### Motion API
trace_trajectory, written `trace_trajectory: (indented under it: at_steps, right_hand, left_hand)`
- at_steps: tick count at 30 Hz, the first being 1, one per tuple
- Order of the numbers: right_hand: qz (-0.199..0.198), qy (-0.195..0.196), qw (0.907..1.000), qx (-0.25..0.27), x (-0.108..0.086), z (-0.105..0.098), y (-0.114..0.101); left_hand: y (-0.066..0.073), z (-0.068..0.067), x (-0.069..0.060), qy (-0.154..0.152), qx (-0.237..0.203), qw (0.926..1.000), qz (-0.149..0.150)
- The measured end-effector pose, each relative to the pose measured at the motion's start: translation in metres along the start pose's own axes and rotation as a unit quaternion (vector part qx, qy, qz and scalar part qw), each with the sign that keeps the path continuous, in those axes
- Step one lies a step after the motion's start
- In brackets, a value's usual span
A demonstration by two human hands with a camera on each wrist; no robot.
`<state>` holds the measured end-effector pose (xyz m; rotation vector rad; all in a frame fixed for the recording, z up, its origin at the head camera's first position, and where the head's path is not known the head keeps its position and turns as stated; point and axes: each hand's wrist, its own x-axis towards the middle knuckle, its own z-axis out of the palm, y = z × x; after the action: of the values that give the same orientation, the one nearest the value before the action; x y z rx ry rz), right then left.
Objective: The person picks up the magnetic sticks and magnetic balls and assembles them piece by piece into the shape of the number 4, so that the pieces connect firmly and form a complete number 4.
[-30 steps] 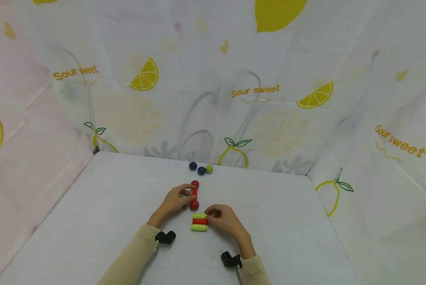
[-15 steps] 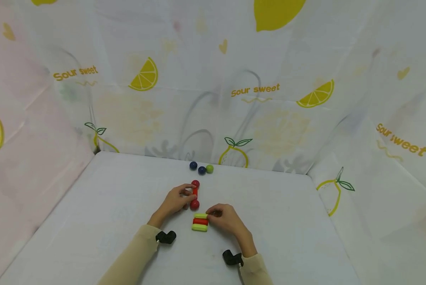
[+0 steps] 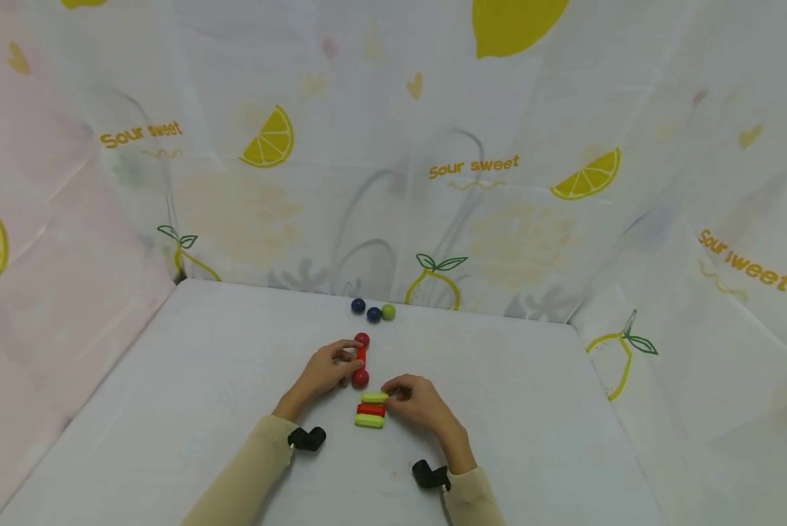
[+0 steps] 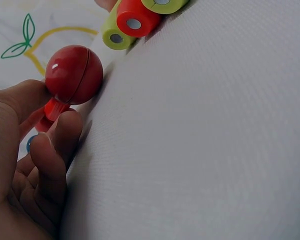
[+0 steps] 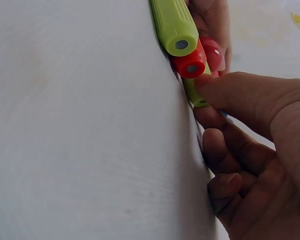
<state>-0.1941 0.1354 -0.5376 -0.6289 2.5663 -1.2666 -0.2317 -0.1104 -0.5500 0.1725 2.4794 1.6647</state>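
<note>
My left hand [image 3: 327, 369] holds a red rod [image 3: 361, 357] between thumb and fingers; a red ball [image 3: 360, 378] is at its near end and another red ball [image 3: 362, 340] at its far end. Nearer me lie three short rods side by side: a far green rod [image 3: 373, 398], a red one [image 3: 370, 410] and a near green one [image 3: 370, 421]. My right hand [image 3: 419, 403] pinches the right end of the far green rod. In the right wrist view, thumb and forefinger grip that green rod [image 5: 191, 92], with metal discs showing on the ends of the other two.
Two dark blue balls [image 3: 374, 315] and a green ball [image 3: 389, 312] sit near the back edge of the white table [image 3: 498, 380]. A lemon-print cloth [image 3: 340, 204] hangs behind and along both sides.
The far green rod has shifted slightly right with my right hand, out of line with the other two. My left hand keeps its hold on the red rod.
</note>
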Motion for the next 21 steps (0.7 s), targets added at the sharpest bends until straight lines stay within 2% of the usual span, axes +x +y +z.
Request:
trace_trajectory:
  at_steps: [15, 21]
  right_hand:
    - [0.012, 0.016, 0.9998, 0.009, 0.004, -0.005, 0.002]
    - [0.012, 0.037, 0.9990, 0.022, 0.005, -0.011, 0.005]
  left_hand:
    - [-0.007, -0.001, 0.001, 0.002, 0.002, 1.0000, -0.002]
    - [-0.004, 0.000, 0.002, -0.006, -0.002, 1.0000, 0.005]
